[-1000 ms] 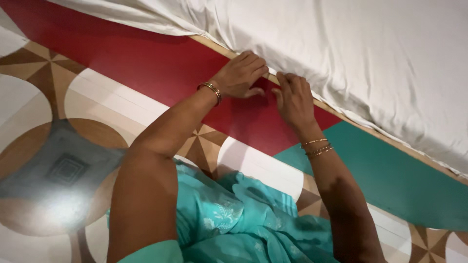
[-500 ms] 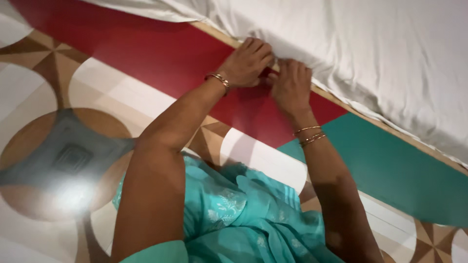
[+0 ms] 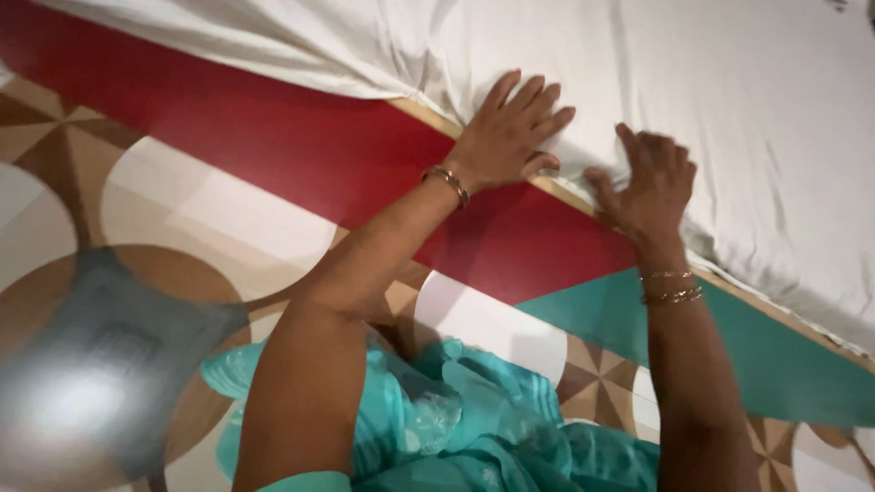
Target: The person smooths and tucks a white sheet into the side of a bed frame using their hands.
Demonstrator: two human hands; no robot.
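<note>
The left hand (image 3: 504, 137) is lying flat, palm down, on the white bedsheet (image 3: 693, 82) at the upper centre of the frame, fingers (image 3: 533, 96) spread open and pressing on the cloth right at the bed's edge. The right hand (image 3: 652, 187) is sitting just beside it, to the right and slightly lower, also on the sheet; its fingers are open and a little curled, tips digging into the fabric, gripping nothing fully (thumb is pointing left toward the other hand). The two hands are near each other but not touching.

The sheet is covering the whole upper right of the frame, wrinkled, its hem hanging over the edge at upper left. Under it a thin wooden edge strip (image 3: 565, 193) is showing, running diagonally from upper centre to lower right. Below that the bed's side panel is sloping the same way: red part (image 3: 273, 146) on the left, teal part (image 3: 756, 346) on the right.

A gold bangle (image 3: 447, 182) is sitting on the left wrist, two thin bangles (image 3: 670, 285) on the right wrist. Teal patterned clothing (image 3: 474, 428) is bunching at the bottom centre. The patterned floor (image 3: 182, 228) is filling the left side (glare patch at lower left, blurred).
</note>
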